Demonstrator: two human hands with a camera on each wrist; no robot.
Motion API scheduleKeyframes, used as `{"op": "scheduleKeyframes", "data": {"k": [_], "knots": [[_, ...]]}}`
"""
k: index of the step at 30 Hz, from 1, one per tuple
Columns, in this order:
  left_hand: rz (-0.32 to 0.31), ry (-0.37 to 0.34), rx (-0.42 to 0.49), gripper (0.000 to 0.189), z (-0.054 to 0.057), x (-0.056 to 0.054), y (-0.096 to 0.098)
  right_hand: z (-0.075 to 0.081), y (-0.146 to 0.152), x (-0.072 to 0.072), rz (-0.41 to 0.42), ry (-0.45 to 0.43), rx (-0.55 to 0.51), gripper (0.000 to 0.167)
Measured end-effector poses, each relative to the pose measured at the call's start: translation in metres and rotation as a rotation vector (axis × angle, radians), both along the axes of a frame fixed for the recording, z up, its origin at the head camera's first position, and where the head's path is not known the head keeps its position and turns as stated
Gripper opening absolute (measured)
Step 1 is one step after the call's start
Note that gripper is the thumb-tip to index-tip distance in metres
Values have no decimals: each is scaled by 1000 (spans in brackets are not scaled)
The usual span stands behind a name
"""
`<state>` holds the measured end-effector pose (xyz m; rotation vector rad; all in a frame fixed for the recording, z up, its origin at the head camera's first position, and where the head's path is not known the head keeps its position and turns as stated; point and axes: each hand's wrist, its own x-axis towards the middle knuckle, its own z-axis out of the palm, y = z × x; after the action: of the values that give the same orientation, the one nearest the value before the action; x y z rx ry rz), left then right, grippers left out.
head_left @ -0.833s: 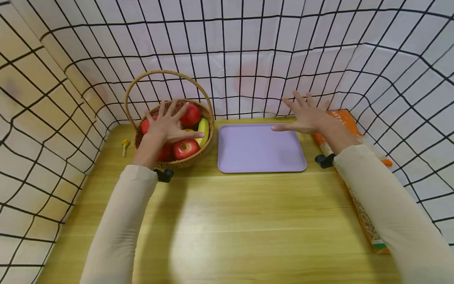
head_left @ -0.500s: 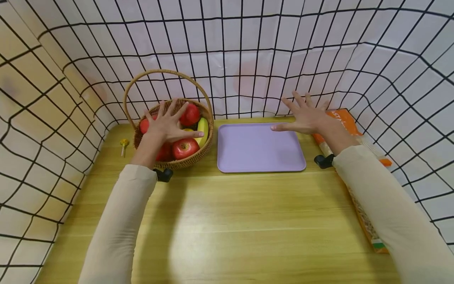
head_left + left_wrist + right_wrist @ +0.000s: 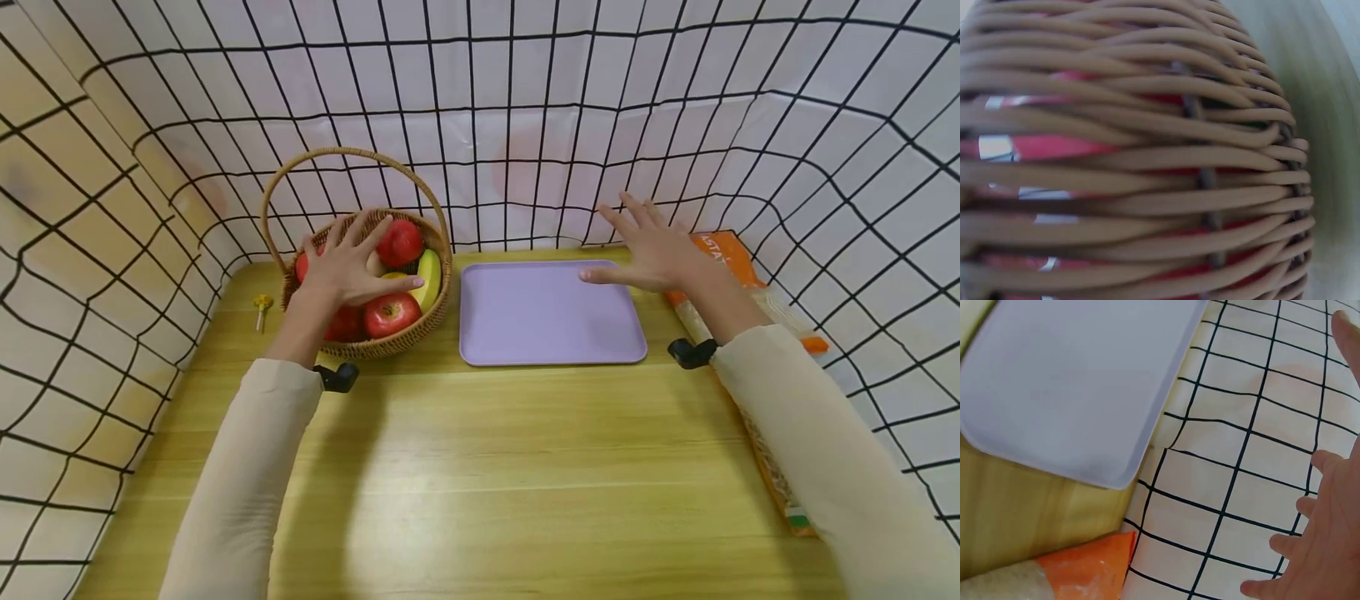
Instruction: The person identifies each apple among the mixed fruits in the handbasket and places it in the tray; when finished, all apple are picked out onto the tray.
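Note:
My left hand [image 3: 341, 273], fingers spread, hovers over the wicker basket [image 3: 411, 335] and hides part of its fruit. Inside the basket, red apples [image 3: 392, 315] and a yellow banana [image 3: 429, 282] show around the hand. The left wrist view is filled by the basket's woven side [image 3: 1147, 206], with red showing through the gaps. Over the right end of the lilac tray [image 3: 536, 321], my right hand [image 3: 660, 257] is spread too, its thumb overlapping the tray. The right wrist view shows that hand [image 3: 1325, 550] holding nothing.
A small yellow lollipop [image 3: 262, 302] lies left of the basket. Orange pasta packaging [image 3: 723, 248] lies behind and under the right forearm, partly hidden; more packaging [image 3: 776, 479] runs along the table's right side. White grid-patterned sheeting [image 3: 510, 125] encloses the back and sides.
Both hands have shifted slightly: the left a little to the left, the right a little to the right. Basket, tray and packaging have stayed in place.

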<state>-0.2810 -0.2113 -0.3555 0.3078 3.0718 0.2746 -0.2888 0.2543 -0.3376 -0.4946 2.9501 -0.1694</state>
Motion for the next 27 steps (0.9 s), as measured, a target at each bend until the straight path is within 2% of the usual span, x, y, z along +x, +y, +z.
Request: {"op": "scheduleKeyframes", "data": {"k": [5,10,16,20,27], "knots": [[26,47,89,112,3,6,-13,-10,5,11,10,11,-73,110],[35,71,117,108,6,11,-25,-19,14,25,29,22,-134,102],[66,83,210,104,3,15,-32,-33,24,40,11,35,-202,88],[103,77,259,102,-1,17,-35,-50,30,50,-12,30,-272,83],[202,76,314,103,-8,20,-43,-76,37,65,-32,13,-386,78]]}}
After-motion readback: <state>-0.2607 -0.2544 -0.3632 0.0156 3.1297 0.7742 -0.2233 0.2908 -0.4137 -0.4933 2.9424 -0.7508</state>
